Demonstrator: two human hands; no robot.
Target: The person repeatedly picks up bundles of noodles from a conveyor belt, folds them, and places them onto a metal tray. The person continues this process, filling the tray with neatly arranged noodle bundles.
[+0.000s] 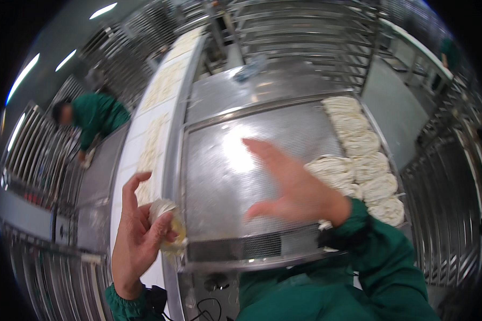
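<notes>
My left hand (138,236) is at the near edge of a white conveyor belt (122,176), its thumb and fingers closed on a pale, crumpled bundle (166,224) with a yellowish part; its exact kind is unclear. My right hand (293,184), blurred, is above a metal mesh tray (213,200) with thumb and fingers spread and nothing between them. Bundles of pale noodle-like dough strands (379,188) lie in a column along the tray's right side, with more beside them (333,172), partly hidden by my right wrist. Loose pale strands (156,132) lie along the belt.
A metal table (281,84) beyond the tray bears a clear plastic bag (251,68). Metal racks (297,32) stand behind it. A co-worker (98,114) in green bends over a metal surface (98,168) across the belt. Another person (450,52) is partly visible far right. A cable (209,309) hangs below.
</notes>
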